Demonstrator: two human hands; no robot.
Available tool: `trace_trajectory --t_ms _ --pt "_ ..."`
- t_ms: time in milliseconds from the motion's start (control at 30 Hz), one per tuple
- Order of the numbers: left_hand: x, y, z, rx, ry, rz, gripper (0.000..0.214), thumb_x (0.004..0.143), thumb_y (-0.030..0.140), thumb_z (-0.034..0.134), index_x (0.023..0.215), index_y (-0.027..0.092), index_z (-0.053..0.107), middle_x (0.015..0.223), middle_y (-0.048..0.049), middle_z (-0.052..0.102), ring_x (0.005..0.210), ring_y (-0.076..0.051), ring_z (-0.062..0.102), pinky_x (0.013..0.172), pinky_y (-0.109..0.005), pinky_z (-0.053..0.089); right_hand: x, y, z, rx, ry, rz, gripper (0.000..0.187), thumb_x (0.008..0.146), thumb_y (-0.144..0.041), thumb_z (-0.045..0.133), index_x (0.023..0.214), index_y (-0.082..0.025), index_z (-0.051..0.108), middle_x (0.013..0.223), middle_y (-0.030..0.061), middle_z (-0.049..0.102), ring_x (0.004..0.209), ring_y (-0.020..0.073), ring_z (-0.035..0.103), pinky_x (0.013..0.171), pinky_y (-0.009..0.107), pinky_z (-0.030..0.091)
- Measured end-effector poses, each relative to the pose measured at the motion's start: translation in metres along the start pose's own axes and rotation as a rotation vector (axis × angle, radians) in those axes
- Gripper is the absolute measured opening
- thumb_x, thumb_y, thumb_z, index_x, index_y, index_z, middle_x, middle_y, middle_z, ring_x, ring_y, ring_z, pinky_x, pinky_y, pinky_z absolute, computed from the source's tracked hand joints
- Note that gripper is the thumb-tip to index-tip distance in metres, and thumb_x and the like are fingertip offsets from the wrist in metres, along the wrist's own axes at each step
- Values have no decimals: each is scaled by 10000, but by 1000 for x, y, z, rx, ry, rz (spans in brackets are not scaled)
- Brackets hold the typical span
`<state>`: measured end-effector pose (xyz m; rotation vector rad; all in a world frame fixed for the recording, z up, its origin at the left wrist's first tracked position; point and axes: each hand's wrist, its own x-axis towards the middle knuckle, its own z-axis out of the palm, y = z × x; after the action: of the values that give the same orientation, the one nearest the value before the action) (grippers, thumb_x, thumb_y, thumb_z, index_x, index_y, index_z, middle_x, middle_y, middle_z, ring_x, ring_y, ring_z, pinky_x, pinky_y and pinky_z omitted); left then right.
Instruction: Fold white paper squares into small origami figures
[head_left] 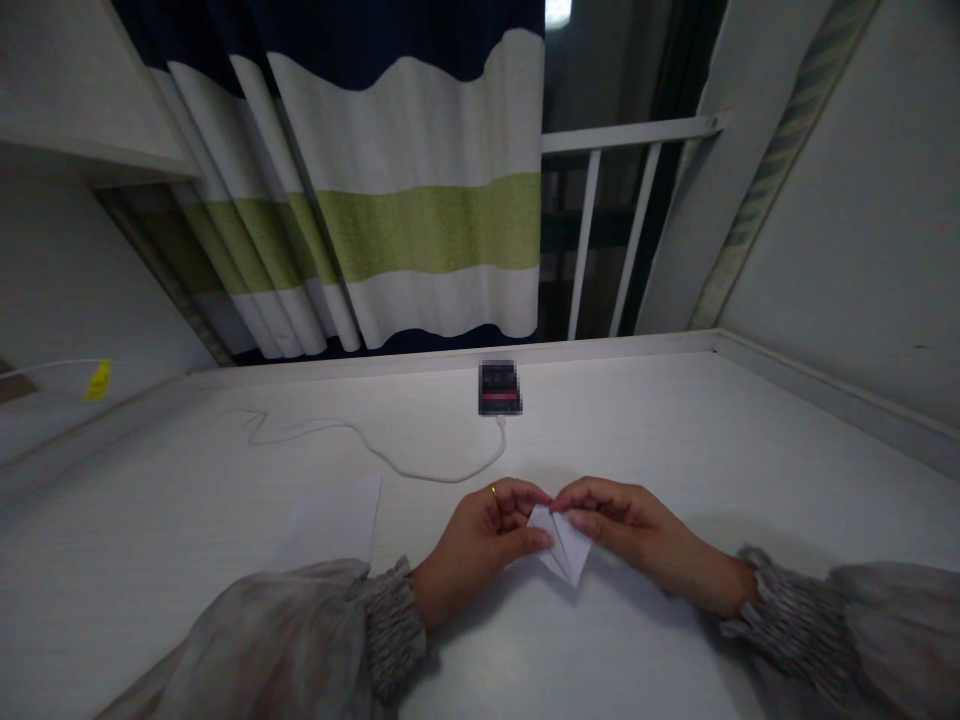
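Observation:
A small folded white paper shape [564, 548], pointed at its lower end, is held just above the white table [675, 440]. My left hand [480, 540], with a ring on one finger, pinches its left side with curled fingers. Fingers of my right hand [626, 525] are closed on its upper right edge. The fingertips of both hands meet at the top of the paper. Both wrists wear grey gathered sleeves.
A flat white sheet of paper [334, 525] lies left of my left arm. A small dark device [499, 388] sits at the table's back edge with a white cable [375, 450] looping left. A striped curtain [405, 220] and a white railing [622, 200] stand behind.

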<state>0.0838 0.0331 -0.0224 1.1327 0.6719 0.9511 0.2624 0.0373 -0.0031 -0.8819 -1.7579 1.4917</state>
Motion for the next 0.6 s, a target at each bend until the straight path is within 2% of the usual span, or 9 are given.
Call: trace_trajectory --t_ms 200,300,433,600 --pt "-3 1 -1 103 18 -78 284 536 219 757 733 109 584 566 40 536 492 -40 438 502 -196 307 -3 2 -6 56 -129 52 249 714 -372 626 774 -164 503 626 -55 429 563 73 391 518 211 297" --pt "-4 3 0 96 6 -110 269 519 212 764 675 107 572 580 32 548 504 -45 451 527 -203 333 -5 4 -9 73 -170 68 242 729 -368 613 766 -157 500 653 -40 446 579 75 392 521 214 294" --pt "-5 7 2 55 -4 -126 252 519 208 762 644 103 570 619 15 575 562 -67 502 597 -227 381 -5 5 -9 82 -128 69 256 728 -381 609 732 -148 503 662 -38 454 584 69 389 532 213 293" --pt "-6 8 1 63 5 -129 237 521 210 759 636 102 583 626 6 588 564 -72 504 595 -229 379 -3 4 -7 97 -112 138 282 645 -355 687 669 -144 503 608 -58 467 541 57 393 514 204 296"
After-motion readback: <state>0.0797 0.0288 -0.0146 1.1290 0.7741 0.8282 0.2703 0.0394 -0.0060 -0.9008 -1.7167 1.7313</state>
